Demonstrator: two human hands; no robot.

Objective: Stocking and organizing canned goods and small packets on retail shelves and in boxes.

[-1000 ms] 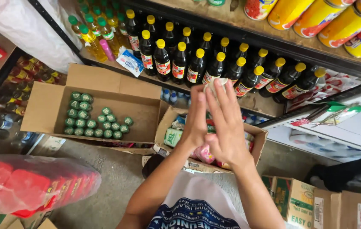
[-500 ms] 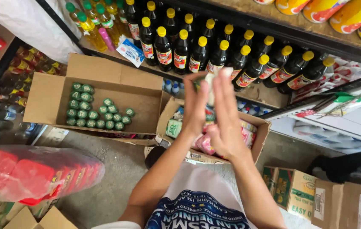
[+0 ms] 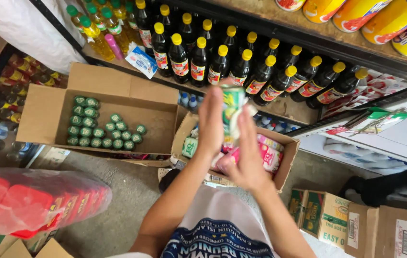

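Observation:
Both my hands are raised in front of me over an open cardboard box [image 3: 286, 165] of pink and green packets. My left hand [image 3: 211, 122] and my right hand [image 3: 246, 148] press together around a green and white packet [image 3: 232, 106], whose top sticks out above my fingers. Behind it, a shelf holds a row of dark bottles with yellow caps [image 3: 222, 62].
A larger open carton [image 3: 50, 110] to the left holds several green-capped bottles [image 3: 103, 129]. A plastic-wrapped red pack [image 3: 31, 200] lies at lower left. More cartons [image 3: 356, 224] stand at lower right. Yellow oil bottles [image 3: 93, 28] stand on the shelf's left end.
My hands have stayed pressed together and shifted a little; the green and white packet between them now shows more clearly above the fingers.

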